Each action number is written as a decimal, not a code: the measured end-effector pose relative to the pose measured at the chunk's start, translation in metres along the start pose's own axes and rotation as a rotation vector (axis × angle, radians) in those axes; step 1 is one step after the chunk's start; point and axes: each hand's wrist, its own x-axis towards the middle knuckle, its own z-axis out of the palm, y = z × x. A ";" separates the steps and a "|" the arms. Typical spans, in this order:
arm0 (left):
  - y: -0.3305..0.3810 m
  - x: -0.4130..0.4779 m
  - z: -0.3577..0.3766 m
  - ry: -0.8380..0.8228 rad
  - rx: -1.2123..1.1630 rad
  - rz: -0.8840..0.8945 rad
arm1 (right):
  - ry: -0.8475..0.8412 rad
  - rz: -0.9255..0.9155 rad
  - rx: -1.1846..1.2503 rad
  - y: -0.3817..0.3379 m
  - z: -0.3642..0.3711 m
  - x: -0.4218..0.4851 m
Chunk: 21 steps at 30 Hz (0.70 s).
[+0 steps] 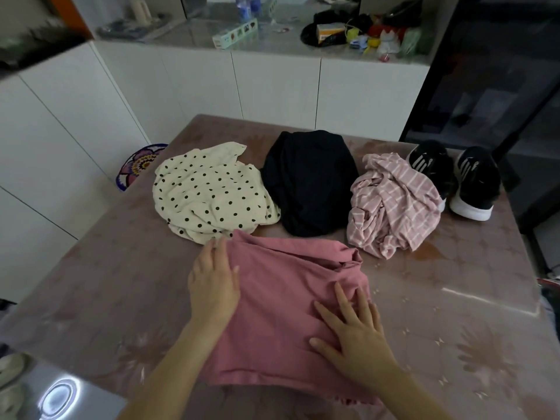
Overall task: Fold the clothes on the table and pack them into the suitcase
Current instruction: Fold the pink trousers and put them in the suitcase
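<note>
While left hand (213,286) and right hand (351,334) press flat, gripping nothing | pink garment (272,298): plain, creased, part-folded

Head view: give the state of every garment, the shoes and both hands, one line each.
pink garment: spread flat, bunched at its far right corner.
polka-dot garment: crumpled, unfolded.
black garment: bunched, unfolded.
pink striped garment: crumpled, unfolded.
black sneakers: upright, side by side on the table.
left hand: open, resting on the pink garment's left edge.
right hand: open, fingers spread, pressing the pink garment.
</note>
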 end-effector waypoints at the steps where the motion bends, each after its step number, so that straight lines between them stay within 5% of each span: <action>1: 0.009 -0.007 -0.001 0.042 0.053 0.134 | 0.047 0.027 0.034 -0.001 -0.003 0.000; 4: 0.027 -0.022 0.008 -0.074 0.150 0.423 | 0.300 0.113 0.192 0.000 -0.021 0.013; 7: 0.017 -0.025 0.029 -0.253 0.306 0.402 | 0.395 0.228 0.408 0.020 -0.034 0.040; 10: 0.001 -0.026 0.039 -0.344 0.369 0.370 | 0.208 0.220 0.545 0.052 -0.041 0.066; 14: -0.003 -0.027 0.043 -0.348 0.370 0.363 | -0.163 0.062 0.355 0.073 -0.047 0.094; 19: -0.010 -0.027 0.045 -0.343 0.368 0.347 | -0.049 0.112 0.767 0.077 -0.060 0.110; 21: -0.013 -0.027 0.046 -0.331 0.374 0.328 | 0.010 0.121 0.685 0.086 -0.060 0.115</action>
